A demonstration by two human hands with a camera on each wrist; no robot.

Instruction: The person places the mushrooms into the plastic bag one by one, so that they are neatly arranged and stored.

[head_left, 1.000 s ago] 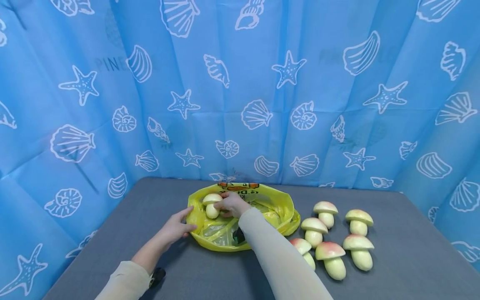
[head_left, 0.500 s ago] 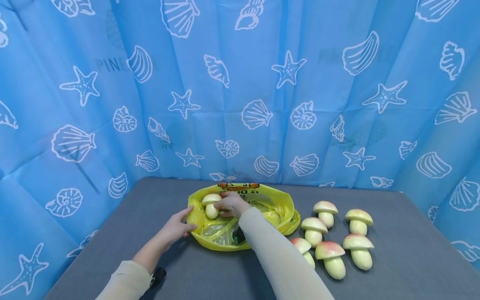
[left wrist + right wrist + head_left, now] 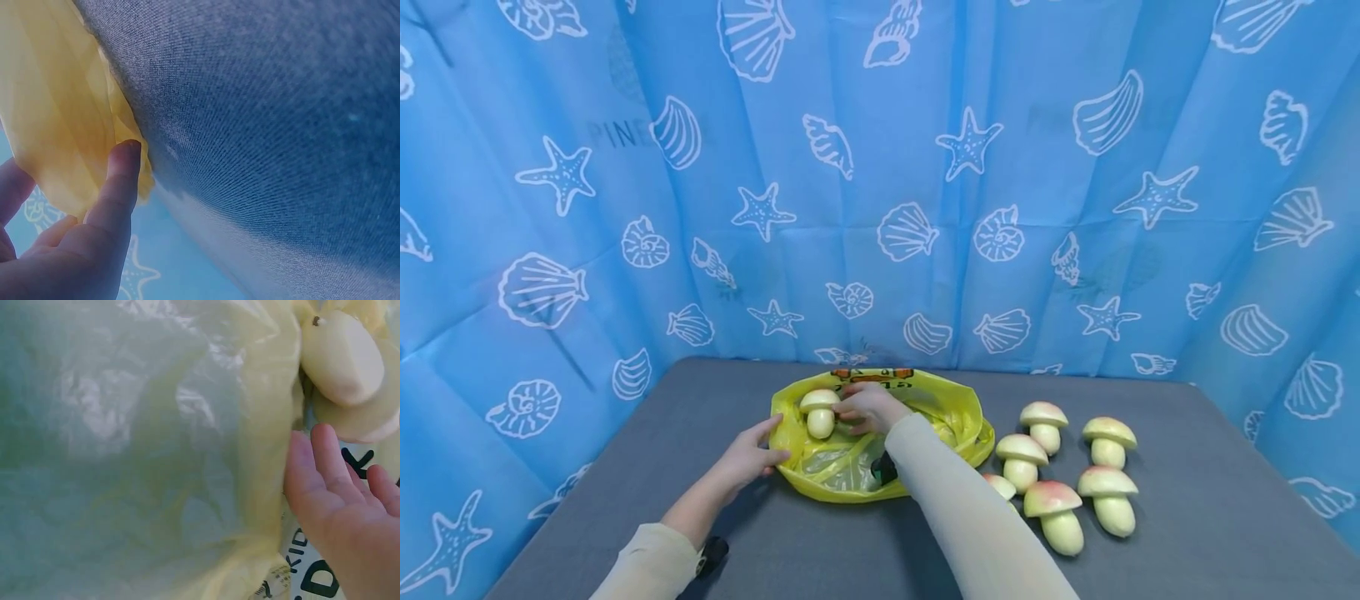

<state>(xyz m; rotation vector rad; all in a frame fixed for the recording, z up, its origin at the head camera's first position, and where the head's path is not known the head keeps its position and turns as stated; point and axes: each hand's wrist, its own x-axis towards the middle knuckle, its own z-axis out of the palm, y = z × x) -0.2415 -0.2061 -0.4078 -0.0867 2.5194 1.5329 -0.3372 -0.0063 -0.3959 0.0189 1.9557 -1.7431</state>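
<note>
A yellow plastic bag (image 3: 850, 496) lies on the table with its mouth spread wide. At its left rim my left hand (image 3: 745, 457) holds the film between thumb and fingers; the left wrist view shows the yellow film (image 3: 62, 106) between the digits. Inside the bag, at the left, a toy mushroom (image 3: 820, 421) with a pale cap and stem stands upright. My right hand (image 3: 871, 408) reaches into the bag just right of this mushroom. In the right wrist view its fingers extend loosely beside the mushroom (image 3: 344, 359), not wrapped round it.
Several more toy mushrooms, some with pinkish caps such as this mushroom (image 3: 1054, 512), stand or lean on the grey table (image 3: 1180, 500) right of the bag. My right sleeve (image 3: 970, 517) partly covers one mushroom (image 3: 1000, 485). A blue shell-patterned curtain (image 3: 880, 167) hangs behind the table.
My right hand has drawn slightly right, away from the mushroom in the bag. The head view has shifted a little. My left hand keeps its place at the rim.
</note>
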